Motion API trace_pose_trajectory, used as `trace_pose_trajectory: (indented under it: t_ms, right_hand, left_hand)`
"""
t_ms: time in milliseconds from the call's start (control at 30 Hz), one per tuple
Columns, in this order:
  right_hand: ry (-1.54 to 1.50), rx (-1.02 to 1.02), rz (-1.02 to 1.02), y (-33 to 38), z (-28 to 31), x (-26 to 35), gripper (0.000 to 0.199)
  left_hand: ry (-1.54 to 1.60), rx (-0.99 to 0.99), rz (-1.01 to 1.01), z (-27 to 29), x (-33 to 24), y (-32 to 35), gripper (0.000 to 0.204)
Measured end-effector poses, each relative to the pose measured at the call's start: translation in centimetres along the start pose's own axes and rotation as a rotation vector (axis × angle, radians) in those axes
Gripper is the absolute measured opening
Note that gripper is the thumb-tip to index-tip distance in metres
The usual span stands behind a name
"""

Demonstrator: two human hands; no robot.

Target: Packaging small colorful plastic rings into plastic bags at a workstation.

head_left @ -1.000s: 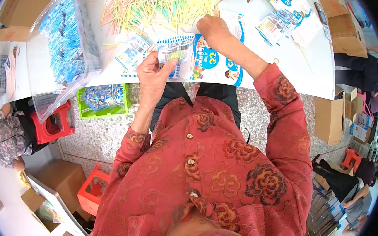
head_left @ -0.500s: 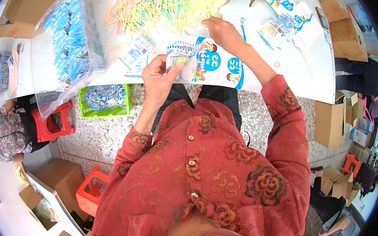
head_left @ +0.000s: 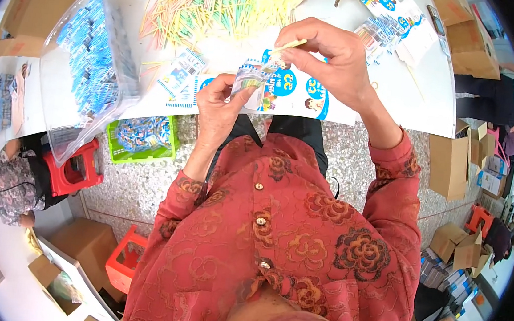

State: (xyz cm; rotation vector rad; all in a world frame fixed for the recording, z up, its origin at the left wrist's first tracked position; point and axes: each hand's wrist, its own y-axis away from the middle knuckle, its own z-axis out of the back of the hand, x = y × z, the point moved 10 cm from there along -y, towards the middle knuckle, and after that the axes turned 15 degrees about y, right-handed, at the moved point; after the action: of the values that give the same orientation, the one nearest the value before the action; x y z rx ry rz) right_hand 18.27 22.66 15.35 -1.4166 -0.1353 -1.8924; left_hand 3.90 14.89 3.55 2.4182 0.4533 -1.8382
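Observation:
My left hand grips a small clear packet with blue-striped edges and colored sticks visible inside. Just above the packet's upper right end, my right hand pinches a thin pale-yellow stick between thumb and fingers. Whether it is one stick or a few together, I cannot tell. Under both hands lies a white and blue printed plastic sheet or bag at the table's near edge. A large heap of thin pink, yellow and green sticks lies beyond my hands.
A clear plastic tub of blue-striped packets stands left on the white table. More packets lie near my left hand, others at far right. A green crate and red stools are below. Other people sit and stand around.
My right hand has come back from the near edge of the stick heap toward the packet, now with a yellow stick pinched in it. The left hand still holds the packet, shifted slightly right.

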Motion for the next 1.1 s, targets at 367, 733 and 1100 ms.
trace_pose_trajectory:
  t_ms: [367, 733, 1100]
  right_hand:
    - [0.647, -0.216, 0.672, 1.8, -0.3, 6.1, 0.018]
    - [0.519, -0.093, 0.57, 1.1, -1.3, 5.0, 0.017]
    - [0.308, 0.114, 0.259, -0.3, -2.0, 2.4, 0.012]
  left_hand:
    - [0.02, -0.016, 0.027, 0.4, 0.3, 0.1, 0.01]
    - [0.069, -0.021, 0.029, 0.3, 0.1, 0.0, 0.009]
    - [0.045, -0.002, 0.033, 0.2, -0.4, -0.1, 0.008]
